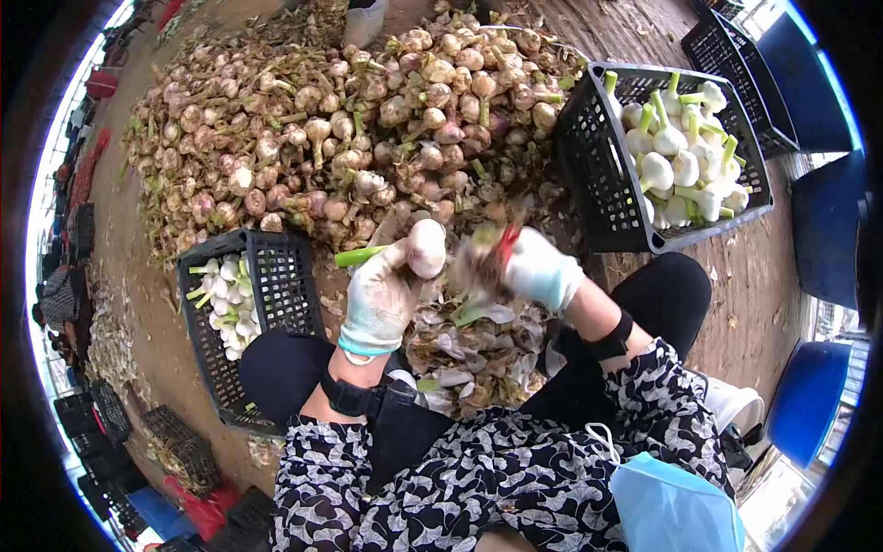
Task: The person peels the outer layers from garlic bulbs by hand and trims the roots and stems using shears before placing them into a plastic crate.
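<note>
Dirt floor [763, 304] runs under everything, littered with papery skins. At centre, the left hand [379, 299], gloved, has its grip closed around a garlic bulb [426, 247], whose green stalk [359, 255] sticks out toward 9 o'clock. Just beside it at 3 o'clock, the right hand [538, 270], also gloved, is blurred; something red shows at its fingers, but whether its grip is closed on that cannot be told. Below both hands, at 6 o'clock, peelings [469, 345] lie heaped between the person's knees. At 8 o'clock stands a black crate [276, 267] with a few peeled bulbs. At 2 o'clock a second crate [602, 175] holds more white bulbs. Across 12 o'clock spreads a big pile [349, 120] of unpeeled garlic.
</note>
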